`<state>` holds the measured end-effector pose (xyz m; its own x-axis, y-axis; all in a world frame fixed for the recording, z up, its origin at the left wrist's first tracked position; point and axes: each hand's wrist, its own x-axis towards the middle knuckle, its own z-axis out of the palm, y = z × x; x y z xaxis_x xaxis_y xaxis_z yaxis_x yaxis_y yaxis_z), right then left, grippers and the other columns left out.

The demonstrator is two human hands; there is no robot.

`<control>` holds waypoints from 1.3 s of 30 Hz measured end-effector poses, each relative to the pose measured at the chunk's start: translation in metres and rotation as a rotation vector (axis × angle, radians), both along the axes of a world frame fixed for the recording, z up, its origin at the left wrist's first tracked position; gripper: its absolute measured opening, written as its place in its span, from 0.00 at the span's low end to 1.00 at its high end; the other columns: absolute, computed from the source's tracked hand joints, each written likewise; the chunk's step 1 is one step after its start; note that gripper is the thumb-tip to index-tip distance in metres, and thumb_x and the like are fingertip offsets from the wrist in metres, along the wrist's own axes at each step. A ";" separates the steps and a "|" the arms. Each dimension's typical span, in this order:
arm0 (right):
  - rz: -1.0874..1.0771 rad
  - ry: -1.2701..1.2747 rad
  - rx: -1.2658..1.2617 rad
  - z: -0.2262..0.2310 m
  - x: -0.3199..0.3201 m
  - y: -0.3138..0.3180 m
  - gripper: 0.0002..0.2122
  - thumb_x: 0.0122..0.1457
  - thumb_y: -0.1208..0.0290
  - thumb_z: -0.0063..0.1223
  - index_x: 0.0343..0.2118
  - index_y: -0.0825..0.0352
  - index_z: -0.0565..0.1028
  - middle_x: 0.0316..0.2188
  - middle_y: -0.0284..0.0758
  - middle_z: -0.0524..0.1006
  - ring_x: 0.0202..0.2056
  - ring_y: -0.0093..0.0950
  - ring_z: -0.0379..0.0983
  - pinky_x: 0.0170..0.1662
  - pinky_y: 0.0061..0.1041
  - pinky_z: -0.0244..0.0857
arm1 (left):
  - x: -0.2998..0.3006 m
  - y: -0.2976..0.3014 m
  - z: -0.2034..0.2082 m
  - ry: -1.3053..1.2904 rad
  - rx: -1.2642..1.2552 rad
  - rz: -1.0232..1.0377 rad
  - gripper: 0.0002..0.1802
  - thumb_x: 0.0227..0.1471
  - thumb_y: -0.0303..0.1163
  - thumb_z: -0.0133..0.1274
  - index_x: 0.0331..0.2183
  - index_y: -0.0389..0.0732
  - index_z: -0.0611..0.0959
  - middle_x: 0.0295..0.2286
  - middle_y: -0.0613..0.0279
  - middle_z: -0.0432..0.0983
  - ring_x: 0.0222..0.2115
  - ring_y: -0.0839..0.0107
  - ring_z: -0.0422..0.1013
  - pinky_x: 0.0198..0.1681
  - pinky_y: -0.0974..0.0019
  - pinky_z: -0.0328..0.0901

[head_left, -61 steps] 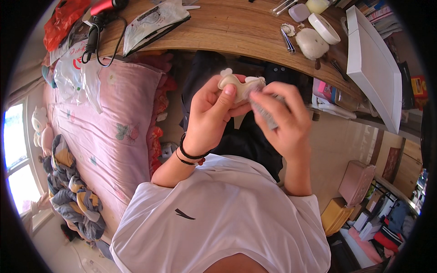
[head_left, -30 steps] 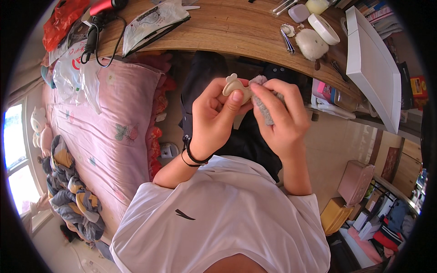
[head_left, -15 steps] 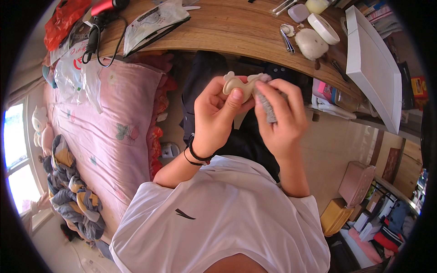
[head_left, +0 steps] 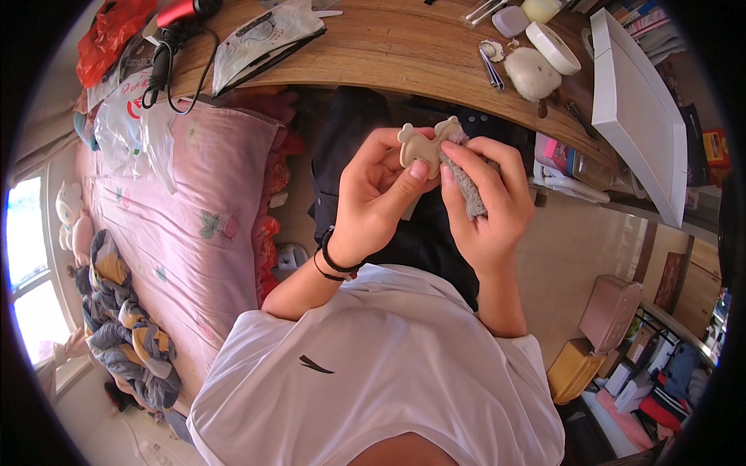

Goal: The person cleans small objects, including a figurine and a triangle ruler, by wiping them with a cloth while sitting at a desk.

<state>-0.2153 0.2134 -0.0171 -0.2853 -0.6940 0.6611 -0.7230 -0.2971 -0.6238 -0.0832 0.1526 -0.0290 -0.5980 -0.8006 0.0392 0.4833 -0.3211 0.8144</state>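
Bright window [head_left: 28, 233], pink-covered bed [head_left: 167, 202], wooden desk [head_left: 388, 50], glossy floor [head_left: 571, 245].

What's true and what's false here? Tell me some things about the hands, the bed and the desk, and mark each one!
1. The left hand holds a cream piece. True.
2. The fuzzy thing in the right hand is bright green. False: it is mostly gray.
3. The dark bands are on the right wrist. False: they are on the left wrist.
4. A fluffy white thing lies on the desk. True.
5. The pink bed is on the person's right. False: it is on the left.
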 end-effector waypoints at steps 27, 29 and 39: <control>0.035 0.005 -0.024 0.012 -0.004 0.003 0.15 0.45 0.84 0.63 0.38 0.65 0.80 0.35 0.37 0.74 0.32 0.30 0.72 0.33 0.25 0.67 | 0.005 -0.009 -0.007 0.012 -0.160 0.065 0.16 0.57 0.24 0.54 0.47 0.34 0.72 0.42 0.59 0.74 0.41 0.76 0.71 0.45 0.73 0.67; -0.075 0.037 -0.057 0.013 -0.005 -0.001 0.16 0.45 0.83 0.63 0.40 0.65 0.80 0.35 0.37 0.74 0.33 0.32 0.72 0.33 0.27 0.68 | 0.006 -0.009 -0.005 -0.077 -0.273 0.052 0.16 0.57 0.23 0.54 0.47 0.34 0.72 0.43 0.59 0.73 0.42 0.76 0.71 0.45 0.73 0.67; -0.007 0.097 -0.044 0.017 -0.007 -0.001 0.16 0.45 0.83 0.63 0.40 0.65 0.80 0.35 0.38 0.74 0.32 0.33 0.73 0.33 0.27 0.68 | 0.005 -0.010 -0.004 -0.016 -0.218 0.033 0.16 0.58 0.22 0.52 0.48 0.34 0.71 0.42 0.59 0.74 0.42 0.77 0.70 0.46 0.74 0.66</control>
